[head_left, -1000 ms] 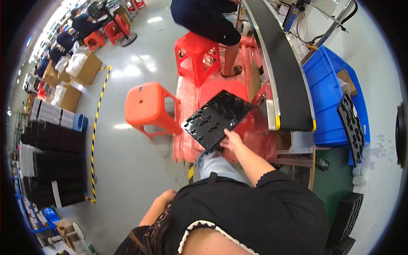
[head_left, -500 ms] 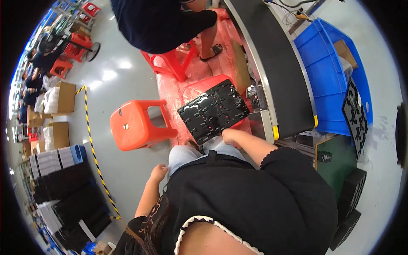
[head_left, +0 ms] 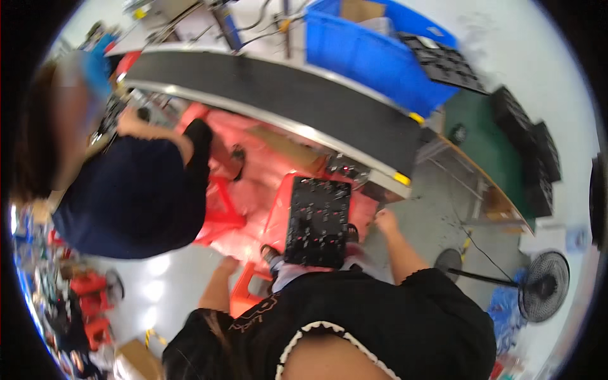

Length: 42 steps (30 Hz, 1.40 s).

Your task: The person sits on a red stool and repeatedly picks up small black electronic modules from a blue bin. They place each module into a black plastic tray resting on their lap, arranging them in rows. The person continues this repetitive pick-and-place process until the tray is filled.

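Red plastic stool [head_left: 282, 204] underlies black rectangular plastic tray [head_left: 318, 221], likely light, stiff; grip opposite edges. Your left fingers [head_left: 230, 261], right fingers [head_left: 381, 217]: blurred, indeterminable.

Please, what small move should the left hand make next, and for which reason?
Probably the left hand should take hold of the orange plastic stool and steady it: the hand is close beside it, though blur hides whether they touch. The black molded tray lies over the red stool, with neither hand on it.
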Available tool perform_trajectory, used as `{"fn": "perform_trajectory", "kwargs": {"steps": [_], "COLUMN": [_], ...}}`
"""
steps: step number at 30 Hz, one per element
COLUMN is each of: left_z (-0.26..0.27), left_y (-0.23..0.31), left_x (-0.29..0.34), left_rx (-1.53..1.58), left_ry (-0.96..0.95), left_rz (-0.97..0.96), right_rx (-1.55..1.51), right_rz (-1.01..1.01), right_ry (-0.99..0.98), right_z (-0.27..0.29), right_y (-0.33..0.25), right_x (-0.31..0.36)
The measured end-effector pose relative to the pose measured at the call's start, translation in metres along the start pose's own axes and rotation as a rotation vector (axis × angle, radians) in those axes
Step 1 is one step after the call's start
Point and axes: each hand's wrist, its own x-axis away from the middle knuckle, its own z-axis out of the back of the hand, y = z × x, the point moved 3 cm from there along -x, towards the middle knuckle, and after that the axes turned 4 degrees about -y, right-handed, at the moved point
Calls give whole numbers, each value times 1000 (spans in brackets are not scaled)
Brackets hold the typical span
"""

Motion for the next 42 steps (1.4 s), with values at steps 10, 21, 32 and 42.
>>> {"fn": "perform_trajectory", "kwargs": {"steps": [10,21,32,42], "left_z": [133,34,101,85], "left_y": [58,232,194,197], "left_x": [24,-117,-163,-166], "left_rx": [143,-198,180,177], "left_ry": [508,565,270,292], "left_rz": [271,50,-576,-521], "right_rx": [277,-187,-118,18], "right_rz": [310,157,112,88], "right_ry": [-963,-1006,-1555,-1673], "right_z": [-101,-233,-366,-303], "right_y": [-54,-110,-196,-198], "right_x": [200,296,366,272]}}
